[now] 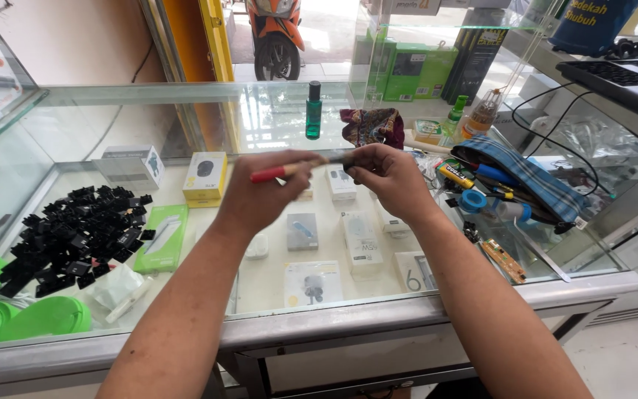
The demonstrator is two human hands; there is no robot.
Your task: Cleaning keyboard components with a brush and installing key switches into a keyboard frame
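Observation:
My left hand [260, 193] grips a thin tool with a red handle [269, 174], held level above the glass counter top [275, 118]. My right hand [389, 177] pinches the tool's dark front end [337, 157] between thumb and fingers. Both hands hover over the middle of the display case, just in front of a green bottle with a black cap [314, 111]. What the tool's tip looks like is hidden by my right fingers.
Inside the case lie a heap of small black parts [75, 233], green lids [38, 318] and several boxed goods [205, 176]. On the right sit a blue striped pouch [529, 177], tape roll [472, 200], a battery [454, 173] and a circuit board [503, 258]. A patterned cloth [372, 125] lies behind.

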